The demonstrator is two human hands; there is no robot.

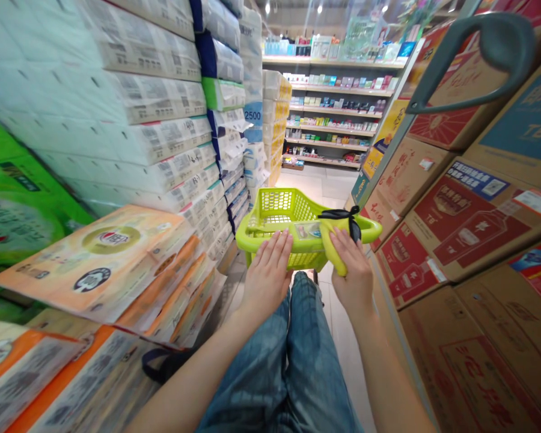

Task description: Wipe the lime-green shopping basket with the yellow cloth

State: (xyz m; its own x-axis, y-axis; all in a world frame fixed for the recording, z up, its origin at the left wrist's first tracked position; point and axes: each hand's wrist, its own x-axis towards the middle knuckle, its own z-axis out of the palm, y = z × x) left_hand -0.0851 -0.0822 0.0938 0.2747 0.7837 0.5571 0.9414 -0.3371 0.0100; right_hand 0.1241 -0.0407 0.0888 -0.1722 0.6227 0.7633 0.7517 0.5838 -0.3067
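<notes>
At far left, a green package (22, 204) sits behind a near stack of orange packs (103, 258), whose top pack slants toward the aisle. Beyond these, white-wrapped packs (148, 48) are piled in a tall wall, their printed ends facing right. Next along stands a column of blue-edged packs (225, 60), with one green-edged pack among them; yellow-and-white packs (277, 114) are stacked farther off.

The left hand (269, 264) lies on the near rim of a lime-green basket (252, 240), left of centre. Its fingers are straight and together; the thumb's position cannot be told. The basket is in the middle of the scene, beyond the knees of the jeans (306, 313), its perforated far wall visible. A label (309, 230) is on the near rim, between the hands. Far beyond, stocked shelves (338, 62) cross the end of the aisle.

The right hand (354, 264) is at the right part of the near rim, fingers bent and closed on a yellow object (330, 243) fastened with a black tie (340, 213). At right, printed cartons (473, 216) are stacked along the aisle. A grey looped handle (460, 105) juts out, upper right.
</notes>
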